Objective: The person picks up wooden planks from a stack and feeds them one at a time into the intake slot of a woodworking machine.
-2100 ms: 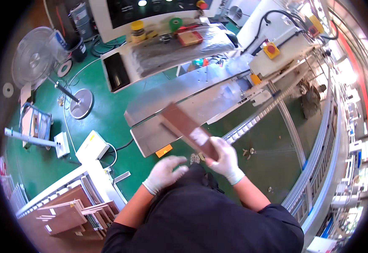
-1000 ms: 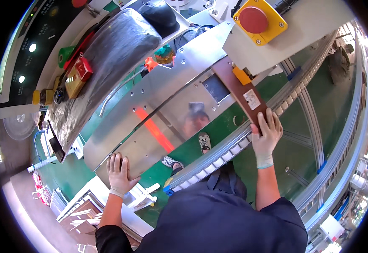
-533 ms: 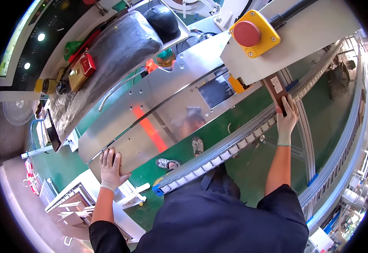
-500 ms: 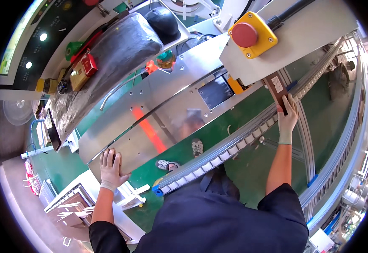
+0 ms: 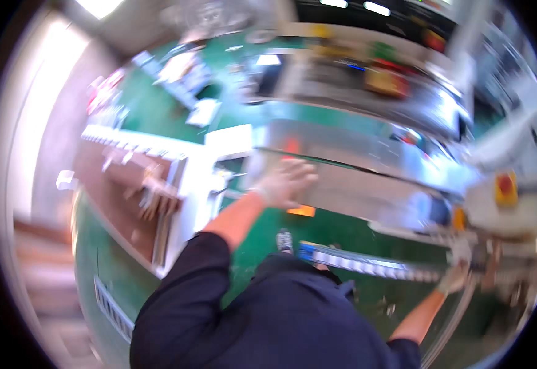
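My left hand [image 5: 287, 182], in a pale glove, lies over the left end of a shiny metal plate [image 5: 348, 190], fingers stretched out and nothing in its grasp. An orange patch [image 5: 301, 211] shows just below that hand. Farther right, my right hand [image 5: 456, 275], also gloved, is at the right end of a roller rail [image 5: 373, 265]. Motion smears its fingers, so their grip cannot be made out. A brown bar [image 5: 493, 259] stands close to the right of it; whether they touch is unclear.
Beyond the plate lies a long grey wrapped bundle [image 5: 336, 86] with a yellow-and-red box [image 5: 386, 83] on it. A yellow stop-button box [image 5: 506, 189] is at the right. To the left stands a white-edged cart [image 5: 185, 203] with brown boards [image 5: 114, 190]. The floor is green.
The view has swung left and blurred, bringing the cart nearer the middle. My left hand remains at the plate's left end. The right hand no longer clearly shows on the brown bar.
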Action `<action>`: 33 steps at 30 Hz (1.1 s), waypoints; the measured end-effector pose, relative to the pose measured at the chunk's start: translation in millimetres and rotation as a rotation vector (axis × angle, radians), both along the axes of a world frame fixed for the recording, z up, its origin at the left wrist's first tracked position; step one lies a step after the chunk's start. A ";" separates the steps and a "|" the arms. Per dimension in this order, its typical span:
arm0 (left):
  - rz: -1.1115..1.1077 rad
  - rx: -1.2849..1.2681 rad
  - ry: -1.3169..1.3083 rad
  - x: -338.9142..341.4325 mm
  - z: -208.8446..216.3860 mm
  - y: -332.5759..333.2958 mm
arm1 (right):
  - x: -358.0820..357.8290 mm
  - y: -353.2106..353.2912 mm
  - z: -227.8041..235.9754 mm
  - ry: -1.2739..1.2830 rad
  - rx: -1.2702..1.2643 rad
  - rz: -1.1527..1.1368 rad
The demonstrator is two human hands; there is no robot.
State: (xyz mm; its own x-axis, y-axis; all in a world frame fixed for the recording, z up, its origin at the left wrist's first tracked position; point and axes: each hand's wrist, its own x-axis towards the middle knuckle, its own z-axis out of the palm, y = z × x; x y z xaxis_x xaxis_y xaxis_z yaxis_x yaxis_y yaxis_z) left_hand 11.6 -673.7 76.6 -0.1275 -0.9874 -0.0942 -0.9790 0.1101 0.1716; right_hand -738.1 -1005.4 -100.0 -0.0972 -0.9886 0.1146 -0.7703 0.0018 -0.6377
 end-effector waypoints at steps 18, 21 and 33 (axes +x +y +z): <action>1.833 -1.115 0.189 179.0 12.6 432.1 | 350.2 224.5 127.6 0.485 -0.026 0.395; 1.883 -1.402 1.419 195.2 30.3 440.6 | 370.9 242.0 130.2 0.461 0.051 0.440; 1.842 -1.737 2.129 232.1 -0.8 446.5 | 404.0 251.4 106.9 0.303 0.045 0.480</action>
State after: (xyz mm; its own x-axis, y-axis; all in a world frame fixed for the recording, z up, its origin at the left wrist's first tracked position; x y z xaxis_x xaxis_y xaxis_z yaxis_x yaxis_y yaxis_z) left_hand 243.7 -227.2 75.8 0.6926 0.1997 -0.6932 0.2477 0.8366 0.4886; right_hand -334.1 -754.0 6.9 0.3952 -0.9182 0.0245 -0.8398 -0.3720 -0.3953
